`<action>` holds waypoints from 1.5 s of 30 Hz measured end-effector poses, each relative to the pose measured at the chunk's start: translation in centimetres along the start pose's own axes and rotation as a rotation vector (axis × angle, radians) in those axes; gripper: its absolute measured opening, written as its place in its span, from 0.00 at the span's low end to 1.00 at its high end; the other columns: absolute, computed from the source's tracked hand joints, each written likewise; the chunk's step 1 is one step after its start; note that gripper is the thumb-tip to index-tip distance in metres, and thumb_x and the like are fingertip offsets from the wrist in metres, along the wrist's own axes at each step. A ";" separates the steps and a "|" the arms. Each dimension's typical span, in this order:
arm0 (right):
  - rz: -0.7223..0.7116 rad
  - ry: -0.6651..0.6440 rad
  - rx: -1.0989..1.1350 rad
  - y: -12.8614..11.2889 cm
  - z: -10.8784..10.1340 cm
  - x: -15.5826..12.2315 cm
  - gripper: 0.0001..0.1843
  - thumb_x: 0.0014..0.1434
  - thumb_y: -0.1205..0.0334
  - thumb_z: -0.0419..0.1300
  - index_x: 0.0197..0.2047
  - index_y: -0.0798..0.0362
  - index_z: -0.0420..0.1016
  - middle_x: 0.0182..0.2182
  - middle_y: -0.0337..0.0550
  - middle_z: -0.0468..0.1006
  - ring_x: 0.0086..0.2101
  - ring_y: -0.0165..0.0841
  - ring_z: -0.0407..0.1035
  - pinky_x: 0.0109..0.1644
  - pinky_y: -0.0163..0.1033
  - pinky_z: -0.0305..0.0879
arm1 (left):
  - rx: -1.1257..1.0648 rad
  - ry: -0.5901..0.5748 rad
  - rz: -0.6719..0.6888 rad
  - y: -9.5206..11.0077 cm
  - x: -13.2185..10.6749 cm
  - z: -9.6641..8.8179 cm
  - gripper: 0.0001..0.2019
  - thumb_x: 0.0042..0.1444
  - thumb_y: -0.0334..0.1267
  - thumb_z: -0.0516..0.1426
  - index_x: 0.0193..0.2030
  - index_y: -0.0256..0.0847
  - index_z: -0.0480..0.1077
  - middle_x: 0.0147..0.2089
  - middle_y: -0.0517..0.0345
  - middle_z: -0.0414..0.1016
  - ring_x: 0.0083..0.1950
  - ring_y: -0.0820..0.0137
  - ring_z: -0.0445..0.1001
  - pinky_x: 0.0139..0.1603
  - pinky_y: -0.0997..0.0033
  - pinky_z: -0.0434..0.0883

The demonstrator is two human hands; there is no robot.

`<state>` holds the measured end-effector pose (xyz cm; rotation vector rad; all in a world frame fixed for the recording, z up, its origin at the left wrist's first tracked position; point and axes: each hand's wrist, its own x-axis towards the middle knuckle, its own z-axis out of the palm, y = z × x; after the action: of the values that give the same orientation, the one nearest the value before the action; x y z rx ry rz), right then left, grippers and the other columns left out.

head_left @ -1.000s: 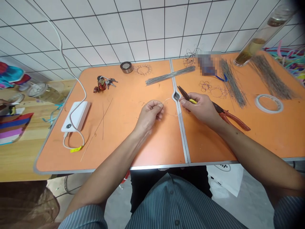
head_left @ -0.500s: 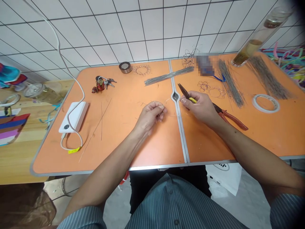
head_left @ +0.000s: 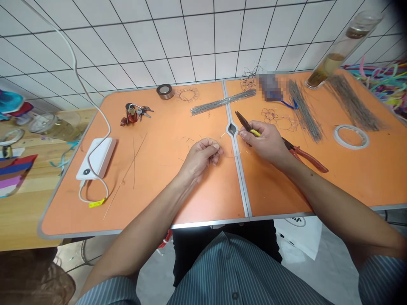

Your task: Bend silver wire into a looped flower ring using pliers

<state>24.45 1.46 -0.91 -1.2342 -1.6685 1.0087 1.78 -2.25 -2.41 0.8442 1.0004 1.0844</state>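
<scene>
My left hand (head_left: 202,159) is closed in a pinch above the orange table's middle. Between its fingertips is a thin wire (head_left: 215,155), so fine that its far end is hard to follow. Just right of the table's metal seam, my right hand (head_left: 265,140) is wrapped around long-nosed pliers (head_left: 243,120). Their dark jaws point up and to the left, and a yellow part shows by the thumb. Red-handled pliers (head_left: 308,159) stick out on the far side of that hand, their front end hidden by it.
A bundle of straight wires (head_left: 224,101) lies across the seam, with more wire bundles (head_left: 305,111) to the right. Bent wire shapes (head_left: 270,115), a tape roll (head_left: 351,137), keys (head_left: 138,112) and a white power bank (head_left: 97,158) are on the table (head_left: 152,186). A glass bottle (head_left: 330,63) stands back right.
The whole view has shifted slightly. Both hands keep nearly the same position and grip, with the left still pinching the wire and the right still holding the long-nosed pliers.
</scene>
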 end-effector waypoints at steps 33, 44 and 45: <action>-0.019 -0.087 -0.151 2.2 2.3 -1.3 0.11 0.72 0.56 0.61 0.42 0.50 0.83 0.35 0.42 0.83 0.36 0.38 0.76 0.41 0.41 0.65 | 0.389 0.019 0.146 8.0 28.6 4.2 0.13 0.60 0.22 0.61 0.26 0.39 0.69 0.28 0.56 0.74 0.27 0.74 0.69 0.33 0.70 0.64; -0.012 -0.092 -0.170 2.2 2.2 -1.3 0.09 0.71 0.60 0.62 0.41 0.49 0.84 0.34 0.41 0.84 0.34 0.36 0.76 0.37 0.40 0.66 | 0.374 0.024 0.150 7.3 31.3 5.0 0.13 0.57 0.21 0.63 0.26 0.38 0.69 0.29 0.55 0.74 0.28 0.74 0.68 0.33 0.70 0.61; -0.025 -0.075 -0.156 2.0 1.9 -1.1 0.09 0.71 0.59 0.62 0.41 0.50 0.84 0.34 0.41 0.84 0.35 0.36 0.77 0.38 0.40 0.67 | 0.378 0.027 0.163 7.6 30.8 4.7 0.13 0.57 0.22 0.63 0.26 0.39 0.69 0.29 0.55 0.75 0.28 0.74 0.68 0.33 0.71 0.61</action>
<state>23.58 0.56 -3.59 -1.2865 -1.8454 0.9340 8.52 29.02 -0.87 1.2370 1.1956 1.0608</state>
